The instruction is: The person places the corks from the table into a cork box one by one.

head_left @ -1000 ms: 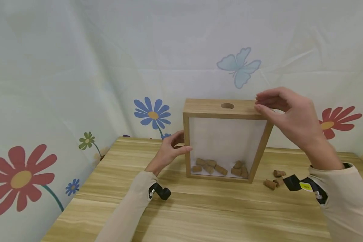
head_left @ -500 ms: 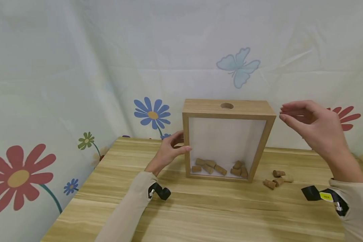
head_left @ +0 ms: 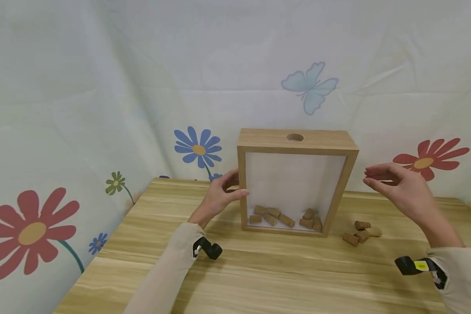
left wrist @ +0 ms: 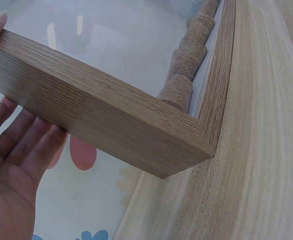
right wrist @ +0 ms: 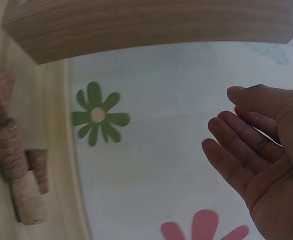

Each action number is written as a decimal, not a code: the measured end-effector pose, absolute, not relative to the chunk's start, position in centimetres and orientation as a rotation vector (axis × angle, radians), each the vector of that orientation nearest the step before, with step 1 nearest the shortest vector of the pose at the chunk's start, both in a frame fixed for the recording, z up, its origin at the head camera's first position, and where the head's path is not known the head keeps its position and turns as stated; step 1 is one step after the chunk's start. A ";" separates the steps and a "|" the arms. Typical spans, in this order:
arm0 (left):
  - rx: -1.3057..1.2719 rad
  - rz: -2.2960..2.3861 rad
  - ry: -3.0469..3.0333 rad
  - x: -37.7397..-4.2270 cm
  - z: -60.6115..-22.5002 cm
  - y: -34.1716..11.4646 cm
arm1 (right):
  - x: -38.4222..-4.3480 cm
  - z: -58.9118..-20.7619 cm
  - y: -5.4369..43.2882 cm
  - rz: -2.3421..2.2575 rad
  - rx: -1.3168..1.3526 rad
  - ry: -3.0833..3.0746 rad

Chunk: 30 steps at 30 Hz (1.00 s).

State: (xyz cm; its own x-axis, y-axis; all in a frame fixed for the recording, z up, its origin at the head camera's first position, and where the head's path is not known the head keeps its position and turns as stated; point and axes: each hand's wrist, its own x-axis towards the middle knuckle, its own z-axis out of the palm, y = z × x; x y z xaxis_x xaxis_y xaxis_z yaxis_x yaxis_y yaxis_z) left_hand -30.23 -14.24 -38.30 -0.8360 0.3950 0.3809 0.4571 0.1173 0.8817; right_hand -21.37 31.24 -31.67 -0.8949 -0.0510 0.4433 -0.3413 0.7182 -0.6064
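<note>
A wooden shadow box with a clear front and a round hole in its top stands upright on the table. Several corks lie along its bottom inside. My left hand grips the box's left side, thumb on the front edge and fingers behind; the left wrist view shows the thumb and fingers around the wooden frame. To the right of the box, my right hand hangs in the air with loosely bent fingers and nothing in it. Below it, several loose corks lie in a small cluster on the table.
The wood-grain table reaches back to a white cloth backdrop printed with flowers and a butterfly. A black camera strap sits on the right wrist, another camera on the left.
My right hand has moved from the box's top right corner out to the right, then down toward the loose corks. The left hand and the box have stayed in place.
</note>
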 end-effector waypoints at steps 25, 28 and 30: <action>-0.882 -1.879 -2.310 -29.9 -38.0 -14.1 | -23.1 -39.0 34.7 1.066 0.569 -2.847; -0.878 -1.881 -2.314 -29.9 -38.0 -14.1 | -23.1 -39.5 35.0 1.083 0.655 -2.849; -0.876 -1.884 -2.311 -29.9 -38.0 -14.1 | -23.3 -39.7 35.0 1.079 0.679 -2.853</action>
